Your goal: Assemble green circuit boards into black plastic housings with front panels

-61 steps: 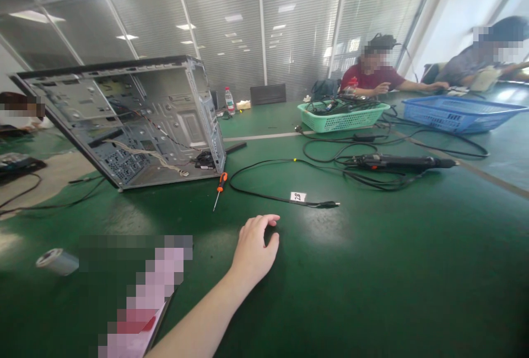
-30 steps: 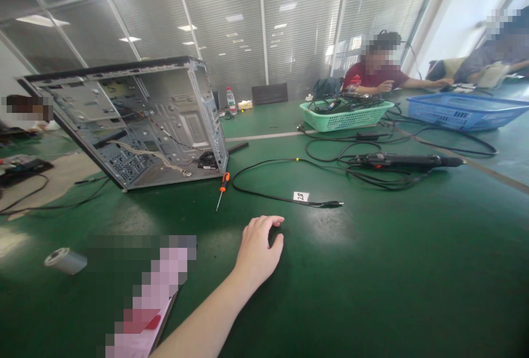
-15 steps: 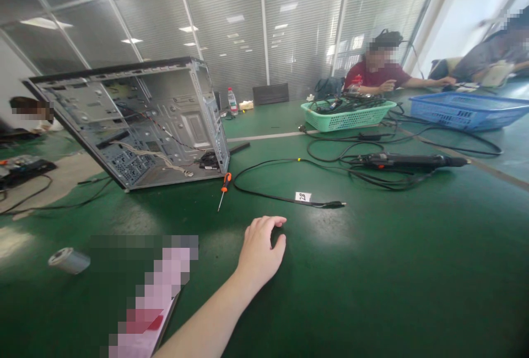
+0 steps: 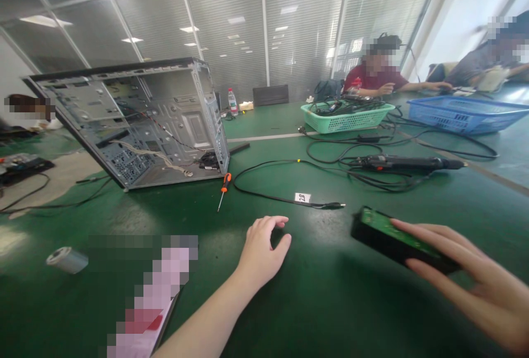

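Note:
My left hand (image 4: 259, 250) rests on the green table (image 4: 339, 303), fingers curled loosely and apart, holding nothing. My right hand (image 4: 475, 283) reaches in from the lower right and grips a flat black hard drive with a green circuit board (image 4: 390, 237), held just above the table. An open grey computer case (image 4: 136, 121) stands tilted at the left. An orange-handled screwdriver (image 4: 223, 187) lies in front of the case, beyond my left hand. A black cable with a white tag (image 4: 302, 198) lies between the screwdriver and the drive.
An electric screwdriver (image 4: 407, 163) lies among black cables at right. A green basket (image 4: 345, 115) and a blue basket (image 4: 467, 113) stand farther back, where two people sit. A small silver roll (image 4: 66, 260) lies at left. A pixelated pink item (image 4: 149, 297) is near my left arm.
My right hand has come into view from the lower right, holding the hard drive. My left hand has stayed in place, its thumb spread slightly.

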Tool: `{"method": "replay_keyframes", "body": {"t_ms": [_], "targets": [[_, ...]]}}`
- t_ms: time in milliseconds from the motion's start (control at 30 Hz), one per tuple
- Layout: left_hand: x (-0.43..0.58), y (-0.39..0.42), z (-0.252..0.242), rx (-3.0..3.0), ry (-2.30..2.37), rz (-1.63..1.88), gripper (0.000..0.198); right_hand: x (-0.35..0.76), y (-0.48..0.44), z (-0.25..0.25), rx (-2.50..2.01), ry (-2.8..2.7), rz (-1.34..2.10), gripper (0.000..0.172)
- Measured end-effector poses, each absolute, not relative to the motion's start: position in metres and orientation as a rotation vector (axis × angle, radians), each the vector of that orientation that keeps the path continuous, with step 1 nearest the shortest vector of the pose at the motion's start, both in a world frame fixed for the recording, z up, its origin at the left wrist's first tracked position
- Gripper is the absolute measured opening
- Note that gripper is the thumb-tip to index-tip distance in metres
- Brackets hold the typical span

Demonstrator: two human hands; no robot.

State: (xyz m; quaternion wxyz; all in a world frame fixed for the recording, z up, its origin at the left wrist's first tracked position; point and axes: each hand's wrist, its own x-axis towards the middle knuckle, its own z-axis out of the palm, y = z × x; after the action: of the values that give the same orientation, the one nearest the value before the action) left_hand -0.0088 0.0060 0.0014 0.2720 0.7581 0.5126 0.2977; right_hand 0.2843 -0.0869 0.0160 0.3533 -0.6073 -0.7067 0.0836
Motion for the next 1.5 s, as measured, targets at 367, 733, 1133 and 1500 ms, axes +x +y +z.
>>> {"method": "replay_keyframes", "body": {"t_ms": [367, 733, 1133, 1500], "targets": [[-0.012, 0.013, -0.005, 1.556, 1.134, 1.028, 0.048, 0.181, -0.042, 0.014, -1.370, -2.014, 0.561, 0.040], [-0.010, 0.001, 0.008, 1.907, 1.143, 0.813, 0.053, 0.197, -0.036, 0.000, -1.426, -1.762, 0.953, 0.033], [-0.008, 0.003, 0.001, 2.071, 1.140, 0.893, 0.034, 0.203, -0.033, 0.005, -1.167, -2.161, 0.306, 0.020], [-0.012, -0.002, 0.010, 2.001, 1.181, 0.815, 0.046, 0.200, -0.033, 0.006, -1.360, -1.661, 0.946, 0.035]]}}
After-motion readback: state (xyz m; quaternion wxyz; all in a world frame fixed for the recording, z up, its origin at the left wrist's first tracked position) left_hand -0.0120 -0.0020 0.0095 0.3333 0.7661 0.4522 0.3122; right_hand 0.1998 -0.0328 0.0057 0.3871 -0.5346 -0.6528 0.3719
